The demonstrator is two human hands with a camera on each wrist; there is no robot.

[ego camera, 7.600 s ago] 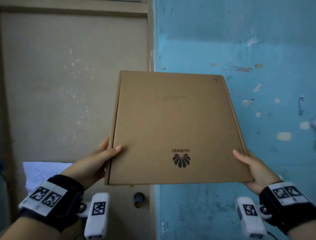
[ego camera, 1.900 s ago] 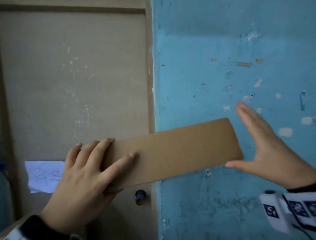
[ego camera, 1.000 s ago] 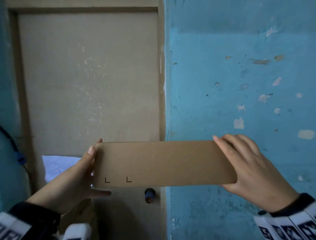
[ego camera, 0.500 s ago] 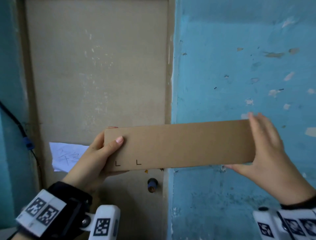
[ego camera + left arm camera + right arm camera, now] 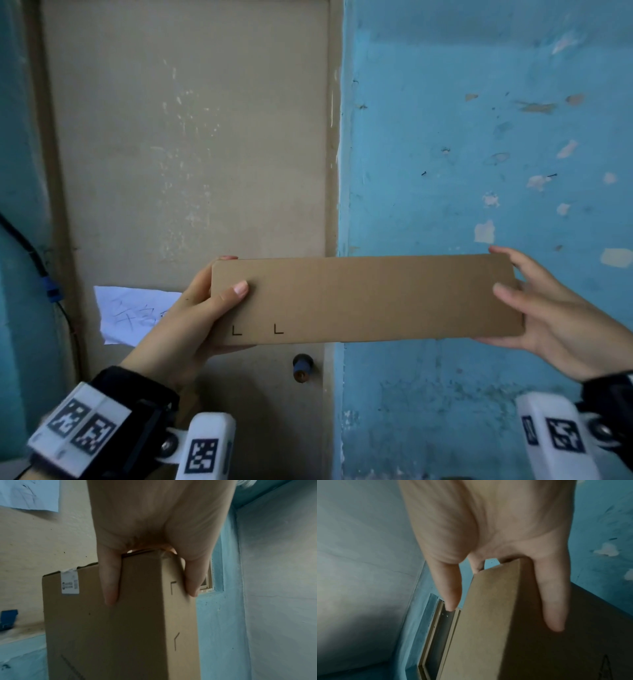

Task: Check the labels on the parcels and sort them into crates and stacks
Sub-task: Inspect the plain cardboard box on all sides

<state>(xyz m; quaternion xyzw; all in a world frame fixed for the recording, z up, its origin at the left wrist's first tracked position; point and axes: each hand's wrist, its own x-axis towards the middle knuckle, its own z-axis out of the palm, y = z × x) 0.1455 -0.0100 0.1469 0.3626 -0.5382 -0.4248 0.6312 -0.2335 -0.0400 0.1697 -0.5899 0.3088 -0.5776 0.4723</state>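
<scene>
Cardboard box (image 5: 366, 299): flat, brown, held level in the air in front of a beige door (image 5: 188, 137) and a blue wall (image 5: 479, 120), narrow side face toward the head camera, two small L-shaped marks printed near its left end

White label (image 5: 70, 583): stuck on the box's broad face, near the corner by the left hand; text too small to read

Left hand (image 5: 191, 322): grips the box's left end, thumb on the near face, fingers curled behind

Right hand (image 5: 555, 318): holds the right end, fingers behind; thumb looks just clear of the near face

White paper (image 5: 130, 313): handwritten, stuck on the door behind the left hand

Door knob (image 5: 302, 367): dark, below the box
</scene>
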